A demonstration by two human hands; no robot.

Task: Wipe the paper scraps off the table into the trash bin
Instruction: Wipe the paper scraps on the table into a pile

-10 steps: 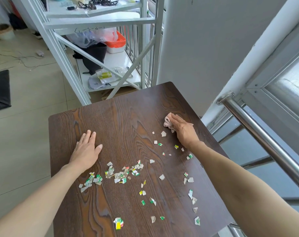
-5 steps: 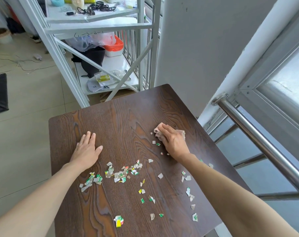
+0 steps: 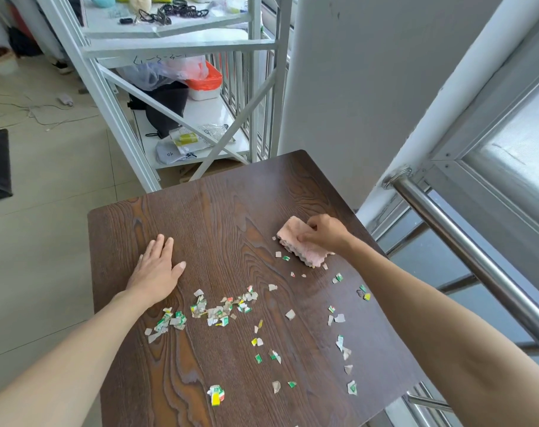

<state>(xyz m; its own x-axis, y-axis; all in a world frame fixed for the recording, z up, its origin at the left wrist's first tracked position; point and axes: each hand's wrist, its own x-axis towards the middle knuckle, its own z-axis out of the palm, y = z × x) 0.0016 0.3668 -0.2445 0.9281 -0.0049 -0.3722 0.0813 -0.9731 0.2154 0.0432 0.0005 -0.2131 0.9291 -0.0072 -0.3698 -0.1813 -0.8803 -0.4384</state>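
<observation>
Near the table's (image 3: 200, 217) right edge, the right hand (image 3: 326, 234) apparently presses a cloth (image 3: 295, 246).

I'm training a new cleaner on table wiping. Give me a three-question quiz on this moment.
1. True or false: the left hand lies flat on the table.
2. What does the right hand grip? A) pink cloth B) brush C) bin
3. Fill in: the densest paper scraps lie nearest the ___ hand.

Key: 1 true; 2 A, the pink cloth; 3 left.
</observation>
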